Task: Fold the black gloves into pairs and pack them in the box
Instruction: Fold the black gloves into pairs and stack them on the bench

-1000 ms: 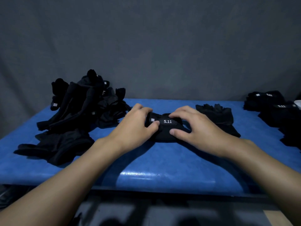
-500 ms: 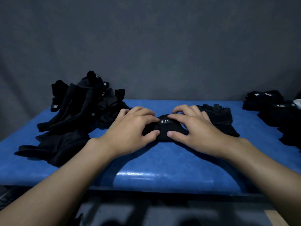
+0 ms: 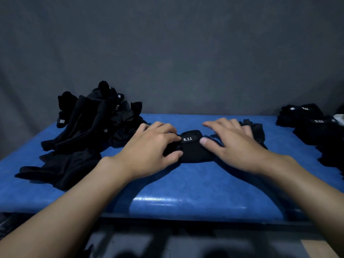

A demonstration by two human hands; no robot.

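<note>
Mid-frame, the folded black fabric glove pair (image 3: 193, 152) with white 5.11 label lies on the blue padded table (image 3: 186, 185), its left end pinched by the left hand (image 3: 150, 148); the right hand (image 3: 234, 144) has slid off rightward, fingers spread, only the thumb touching. The fold looks done; free table remains in front, between the loose black glove heap (image 3: 89, 125) at left and the black folded pairs (image 3: 307, 125) at the right edge

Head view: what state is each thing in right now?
Glove bundle: folded, label up, on the table.
Left hand: grips the bundle's left end.
Right hand: spread open, thumb touching the bundle.
Left pile: loose, unfolded.
Right stack: folded pairs.
</note>
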